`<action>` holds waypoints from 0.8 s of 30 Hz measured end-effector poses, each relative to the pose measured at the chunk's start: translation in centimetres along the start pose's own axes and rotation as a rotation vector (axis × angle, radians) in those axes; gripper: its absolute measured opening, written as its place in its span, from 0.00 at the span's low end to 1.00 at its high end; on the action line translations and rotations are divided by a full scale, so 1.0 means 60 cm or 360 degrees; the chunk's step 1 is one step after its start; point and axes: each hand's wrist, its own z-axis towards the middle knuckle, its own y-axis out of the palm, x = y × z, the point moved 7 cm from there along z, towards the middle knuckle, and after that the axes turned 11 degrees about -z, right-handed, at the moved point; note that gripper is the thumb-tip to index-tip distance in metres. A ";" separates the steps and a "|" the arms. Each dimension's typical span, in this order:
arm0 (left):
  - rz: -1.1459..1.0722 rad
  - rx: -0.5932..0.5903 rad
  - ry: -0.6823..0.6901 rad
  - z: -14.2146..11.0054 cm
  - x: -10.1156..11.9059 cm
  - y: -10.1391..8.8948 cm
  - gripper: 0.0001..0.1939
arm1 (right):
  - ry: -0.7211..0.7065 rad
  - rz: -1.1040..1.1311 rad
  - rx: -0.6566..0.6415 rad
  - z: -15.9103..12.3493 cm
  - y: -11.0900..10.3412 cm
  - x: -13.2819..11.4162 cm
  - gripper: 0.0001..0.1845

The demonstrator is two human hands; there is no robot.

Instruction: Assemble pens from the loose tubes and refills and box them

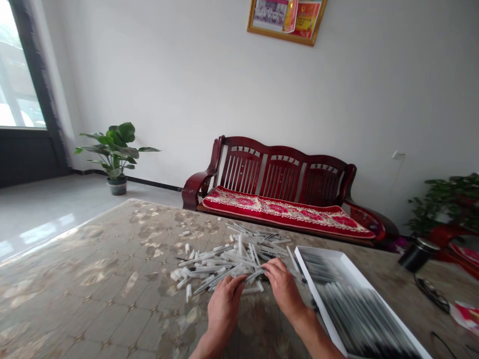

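Close together over the tabletop, my left hand [225,305] and my right hand [283,285] are both closed. A slim translucent pen [254,275] spans the gap between their fingertips, with one end in each hand; the pinched ends are hidden. Just beyond my fingers spreads a loose pile of clear and whitish pen parts [220,260], thin tubes and short caps lying crosswise. Right of my right hand is a shallow white box [312,276] holding rows of grey-clear pens [364,314] with dark ends, somewhat blurred.
A patterned brown cloth [112,284] covers the table. Farther right are a black cup [418,254], a dark cable [432,294] and a red-and-white packet [466,315]. Behind the table stands a red wooden bench [284,169]; a potted plant [117,149] is at the left.
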 end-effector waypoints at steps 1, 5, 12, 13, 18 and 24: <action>0.0003 0.0001 0.0009 0.000 0.000 0.001 0.15 | -0.0013 0.0011 -0.0016 -0.001 0.000 0.000 0.15; 0.0061 -0.0030 0.0087 -0.002 0.003 0.006 0.14 | -0.0102 -0.0034 -0.0104 -0.007 0.003 -0.004 0.16; 0.0215 0.0037 0.0336 -0.009 0.019 0.003 0.12 | -0.0051 -0.0095 -0.0278 -0.008 0.003 -0.013 0.18; 0.0244 0.0060 0.0394 -0.010 0.024 0.002 0.12 | 0.0000 -0.0061 -0.0312 -0.006 0.001 -0.013 0.17; 0.0301 0.0084 0.0592 -0.018 0.038 -0.003 0.13 | 0.0216 0.0124 -0.0422 0.002 -0.015 -0.016 0.10; -0.0273 0.0059 0.0396 -0.008 0.011 0.003 0.16 | 0.0656 0.1261 -0.0414 -0.019 -0.003 -0.018 0.21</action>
